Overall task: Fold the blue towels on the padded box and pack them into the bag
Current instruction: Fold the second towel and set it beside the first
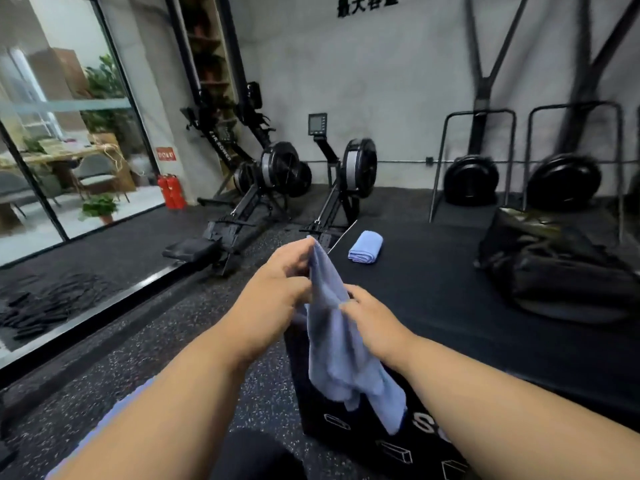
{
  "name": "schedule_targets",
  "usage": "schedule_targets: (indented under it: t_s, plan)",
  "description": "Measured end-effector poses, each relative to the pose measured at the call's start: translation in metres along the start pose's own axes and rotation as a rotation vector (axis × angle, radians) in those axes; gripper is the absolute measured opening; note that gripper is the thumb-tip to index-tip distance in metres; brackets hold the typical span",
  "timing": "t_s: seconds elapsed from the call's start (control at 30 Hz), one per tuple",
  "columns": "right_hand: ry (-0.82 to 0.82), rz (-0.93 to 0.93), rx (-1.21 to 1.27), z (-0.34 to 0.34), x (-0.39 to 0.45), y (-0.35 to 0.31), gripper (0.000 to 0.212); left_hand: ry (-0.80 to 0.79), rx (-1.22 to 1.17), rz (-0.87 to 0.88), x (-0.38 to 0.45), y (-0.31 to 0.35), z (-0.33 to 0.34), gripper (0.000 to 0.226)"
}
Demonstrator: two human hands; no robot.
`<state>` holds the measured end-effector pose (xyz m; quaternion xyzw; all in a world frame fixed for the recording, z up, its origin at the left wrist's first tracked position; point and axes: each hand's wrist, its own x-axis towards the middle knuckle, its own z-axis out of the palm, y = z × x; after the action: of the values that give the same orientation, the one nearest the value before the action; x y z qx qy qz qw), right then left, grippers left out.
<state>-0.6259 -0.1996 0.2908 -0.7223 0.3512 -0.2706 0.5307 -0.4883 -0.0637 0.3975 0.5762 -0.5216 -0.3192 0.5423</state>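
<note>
A blue towel point(341, 348) hangs loose in the air over the near left corner of the black padded box point(450, 306). My left hand point(277, 289) pinches its top edge, held highest. My right hand point(370, 320) grips the towel a little lower, on its right side. The towel's lower part droops down past the box's front face. A second blue towel point(366, 246), folded into a small bundle, lies on the box's far left part. The dark bag point(557, 261) sits on the box's right side, slumped.
Two black rowing machines point(277, 188) stand on the speckled rubber floor point(180, 341) beyond the box's left edge. Metal frames with black discs point(471, 180) line the back wall. A glass wall point(62, 133) and red extinguishers point(171, 190) are at left.
</note>
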Motion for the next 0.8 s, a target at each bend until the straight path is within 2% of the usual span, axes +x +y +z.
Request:
schedule_targets:
  t_s: [0.13,0.23,0.27,0.43,0.6,0.7,0.8]
  plan:
    - [0.092,0.02,0.06,-0.046,-0.033,-0.002,0.026,-0.077,0.088,0.064,0.009,0.015,0.036,0.068]
    - [0.156,0.061,-0.05,-0.069,-0.056,0.002,0.013,-0.1,0.137,0.097,0.015,0.013,0.055,0.068]
    - [0.18,0.066,-0.103,-0.076,-0.061,0.003,0.01,-0.095,0.151,0.11,0.018,0.012,0.059,0.064]
    - [0.323,0.09,-0.337,-0.108,-0.076,0.01,0.029,-0.033,0.143,0.093,0.035,0.006,0.069,0.035]
    - [0.365,0.112,-0.425,-0.13,-0.079,0.017,0.007,0.054,0.162,0.068,0.052,-0.006,0.07,0.023]
    - [0.33,0.13,-0.461,-0.134,-0.079,0.022,0.018,0.077,0.204,0.097,0.059,-0.011,0.066,0.025]
    - [0.332,0.115,-0.326,-0.131,-0.074,0.021,0.033,0.082,0.242,0.112,0.064,-0.012,0.064,0.025]
